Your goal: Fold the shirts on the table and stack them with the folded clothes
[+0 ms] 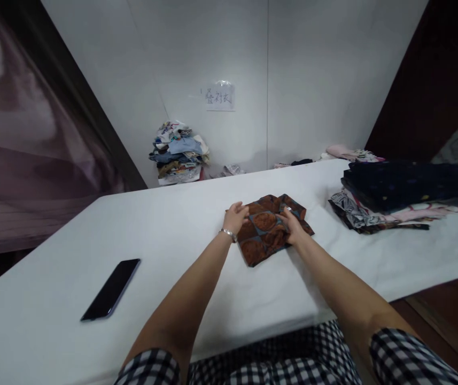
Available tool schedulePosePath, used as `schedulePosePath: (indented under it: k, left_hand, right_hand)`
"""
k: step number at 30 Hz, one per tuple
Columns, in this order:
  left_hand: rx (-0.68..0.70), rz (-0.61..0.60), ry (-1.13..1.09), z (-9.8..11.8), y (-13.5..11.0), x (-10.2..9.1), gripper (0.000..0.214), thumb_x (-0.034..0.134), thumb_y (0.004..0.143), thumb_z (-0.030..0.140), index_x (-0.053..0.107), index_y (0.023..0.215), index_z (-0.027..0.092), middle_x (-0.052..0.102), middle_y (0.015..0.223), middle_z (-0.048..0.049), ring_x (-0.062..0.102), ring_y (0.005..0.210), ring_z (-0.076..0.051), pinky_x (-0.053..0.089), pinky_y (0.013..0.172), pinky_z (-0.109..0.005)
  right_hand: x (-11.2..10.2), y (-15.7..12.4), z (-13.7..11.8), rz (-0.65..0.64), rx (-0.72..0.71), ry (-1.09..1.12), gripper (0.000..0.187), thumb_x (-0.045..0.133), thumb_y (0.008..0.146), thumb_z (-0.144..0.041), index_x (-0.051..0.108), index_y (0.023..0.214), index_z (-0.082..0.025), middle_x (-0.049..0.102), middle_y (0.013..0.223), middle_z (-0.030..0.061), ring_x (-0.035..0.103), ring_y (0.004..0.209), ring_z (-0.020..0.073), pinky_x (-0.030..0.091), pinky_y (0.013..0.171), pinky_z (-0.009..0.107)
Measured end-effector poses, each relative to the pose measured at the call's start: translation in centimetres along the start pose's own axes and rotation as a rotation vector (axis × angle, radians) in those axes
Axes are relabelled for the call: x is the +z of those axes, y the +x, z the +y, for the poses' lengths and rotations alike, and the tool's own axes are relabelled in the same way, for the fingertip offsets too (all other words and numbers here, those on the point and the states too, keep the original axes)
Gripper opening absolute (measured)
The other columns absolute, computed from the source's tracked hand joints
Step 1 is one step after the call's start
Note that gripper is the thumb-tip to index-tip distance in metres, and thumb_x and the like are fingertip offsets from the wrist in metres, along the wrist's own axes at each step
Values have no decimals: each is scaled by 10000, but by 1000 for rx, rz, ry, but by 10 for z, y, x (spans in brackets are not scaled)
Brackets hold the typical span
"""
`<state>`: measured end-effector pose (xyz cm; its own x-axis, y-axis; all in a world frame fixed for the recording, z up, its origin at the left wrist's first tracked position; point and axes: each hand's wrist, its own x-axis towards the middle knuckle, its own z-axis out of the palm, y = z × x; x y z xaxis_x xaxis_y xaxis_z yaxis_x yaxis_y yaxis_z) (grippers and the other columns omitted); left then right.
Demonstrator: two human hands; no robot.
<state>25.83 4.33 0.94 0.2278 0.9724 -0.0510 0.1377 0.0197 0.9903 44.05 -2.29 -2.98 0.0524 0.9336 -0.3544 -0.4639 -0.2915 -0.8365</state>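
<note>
A brown shirt (264, 220) with a blue-grey geometric pattern lies bunched and partly folded on the white-covered table (164, 230). A small white tag shows near its upper middle. My left hand (237, 218), with a silver bracelet at the wrist, is at the shirt's left edge; its fingers are slightly apart and hold nothing that I can see. On the right part of the shirt, my right hand (292, 225) grips the cloth, with the thumb close to the tag. Some of that hand's fingers are hidden in the fabric.
A dark phone (111, 289) lies on the table's left side. At the right stands a stack of folded clothes (405, 187), dark navy on top. Beyond the far edge is a tall clothes pile (180, 149). A handwritten paper sign (220, 97) hangs on the wall.
</note>
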Motion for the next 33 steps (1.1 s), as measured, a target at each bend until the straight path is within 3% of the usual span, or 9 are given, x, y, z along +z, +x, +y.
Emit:
schedulePosePath:
  k: [4,7,10,14,18,22,25,28,33]
  left_hand:
    - [67,102,410,-51,-15,-6,273,592,834,228,614,1097,160,633,1151,-107,611,1020,-182,476,912,-299]
    - [131,116,554,-69,-26,-11,270,602,815,238,632,1074,170,614,1155,-98,601,1017,-187,476,900,-294]
    - [134,106,621,-65,-24,-13,274,600,809,239,636,1071,168,610,1141,-92,602,994,-181,476,882,-275]
    - [161,127,744,-47,-2,-19,251,573,823,241,638,1048,152,615,1120,-97,580,1018,-186,436,927,-275]
    - [258,90,895,-37,31,-21,251,556,835,301,623,1046,184,614,1138,-83,538,1103,-201,395,960,-284]
    - [301,-51,1041,-34,67,-7,345,554,828,433,605,1079,202,607,1180,-92,512,1166,-235,372,974,-325]
    - [285,-146,1090,-33,95,10,492,571,794,514,566,1168,195,558,1289,-117,477,1230,-273,345,1007,-360]
    - [216,-240,1069,-32,120,27,591,611,741,558,550,1204,197,550,1314,-128,524,1191,-289,385,970,-353]
    - [52,-254,988,-33,151,45,596,746,613,488,615,1102,175,630,1195,-158,593,1097,-314,448,878,-356]
  right_hand:
    - [-22,-1,-2,-51,29,-141,500,491,858,-428,495,1272,-149,656,1148,137,658,977,251,527,850,409]
    - [-19,5,0,-9,-76,-257,640,579,731,-148,434,1353,-187,586,1280,110,639,1027,219,523,879,373]
    - [-16,17,1,61,-212,-386,762,539,681,-68,373,1409,-218,511,1369,87,594,1112,211,516,898,365]
    - [-25,26,3,168,-303,-564,699,502,715,-95,401,1398,-197,560,1314,90,558,1165,219,487,948,387]
    - [-43,-4,13,325,-443,-506,519,563,732,-171,543,1249,-207,628,1209,69,581,1123,223,494,939,391]
    - [-53,-67,31,337,-150,-236,298,692,734,-335,617,976,-179,687,989,98,674,815,215,581,661,359]
    - [-45,-100,40,233,89,-60,301,734,732,-381,609,890,-158,675,1035,133,675,820,204,586,645,341]
    - [-30,-102,40,191,147,34,318,732,746,-394,624,899,-138,654,1100,145,663,873,207,584,713,365]
    - [-4,-69,37,175,111,182,287,691,796,-363,641,986,-155,665,1061,93,638,837,165,562,756,348]
